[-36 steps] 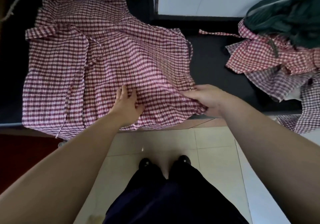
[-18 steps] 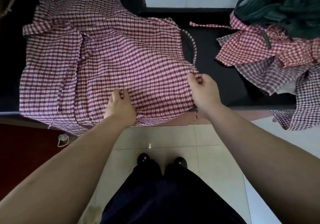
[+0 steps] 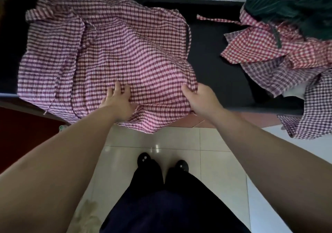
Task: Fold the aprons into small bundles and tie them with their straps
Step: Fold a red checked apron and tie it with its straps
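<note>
- A person stands at a black counter (image 3: pixel 215 67), where a maroon checked apron (image 3: pixel 116 53) lies spread over the counter's left and middle, its near hem spilling past the counter's front edge.
- The left hand (image 3: pixel 118 99) lies flat on the cloth at that front edge, fingers straight and holding nothing. The right hand (image 3: pixel 201 99) has fingers and thumb curled round the apron's hem corner, also at the front edge.
- Folding looks barely begun, with no bundle formed and nothing tied.
- With cloth hanging off the counter's front, a hard pull by the right hand could drag the apron toward the tiled floor (image 3: pixel 161 139) below unless the flat palm pins it.
- A thin strap (image 3: pixel 188 33) runs along the apron's side at mid-counter. Folded inside, it would be hard to reach for tying.
- A heap of other checked aprons (image 3: pixel 269 53) at the counter's right end trails a loose tie (image 3: pixel 215 19) toward the middle, which could snag.
</note>
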The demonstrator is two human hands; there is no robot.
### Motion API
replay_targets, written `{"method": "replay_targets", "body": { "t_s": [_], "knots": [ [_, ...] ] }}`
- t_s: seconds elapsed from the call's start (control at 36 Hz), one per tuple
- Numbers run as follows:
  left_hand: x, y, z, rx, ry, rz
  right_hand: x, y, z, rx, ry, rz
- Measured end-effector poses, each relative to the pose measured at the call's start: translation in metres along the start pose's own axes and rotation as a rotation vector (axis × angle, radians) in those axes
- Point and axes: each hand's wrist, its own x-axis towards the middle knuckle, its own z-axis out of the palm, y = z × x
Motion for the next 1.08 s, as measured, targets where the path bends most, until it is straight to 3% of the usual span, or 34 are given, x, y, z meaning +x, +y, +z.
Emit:
{"method": "replay_targets", "body": {
  "t_s": [0.08,0.14,0.28,0.39,0.5,0.61,0.72,0.86,0.97,1.08],
  "knots": [
    [0.000,0.002,0.000,-0.019,0.004,-0.013,-0.005,0.013,-0.014,-0.039,-0.408,0.266],
    [0.000,0.003,0.001,-0.020,0.011,-0.019,-0.008,0.022,-0.015,-0.079,-0.486,0.394],
    [-0.004,0.008,0.005,0.001,0.010,-0.045,-0.003,0.037,-0.010,-0.127,-0.207,0.526],
    [-0.008,0.006,0.000,0.012,0.019,-0.054,0.005,0.027,-0.016,-0.310,-0.115,0.393],
    [-0.016,0.008,-0.007,0.005,0.077,-0.074,0.025,0.005,-0.021,-0.078,0.105,0.214],
    [-0.019,0.007,-0.016,-0.114,0.234,-0.046,0.043,-0.010,-0.019,0.053,0.139,0.209],
    [-0.010,0.000,-0.030,-0.154,0.284,0.022,0.059,-0.023,-0.009,0.150,0.116,0.312],
    [0.018,-0.010,-0.050,-0.100,0.201,0.099,0.080,-0.040,0.000,0.113,0.099,0.387],
    [0.044,-0.017,-0.066,0.035,0.116,0.181,0.096,-0.066,0.003,0.045,0.184,0.179],
    [0.069,-0.014,-0.076,0.162,-0.019,0.243,0.101,-0.102,0.014,0.213,0.072,0.085]
  ]
}}
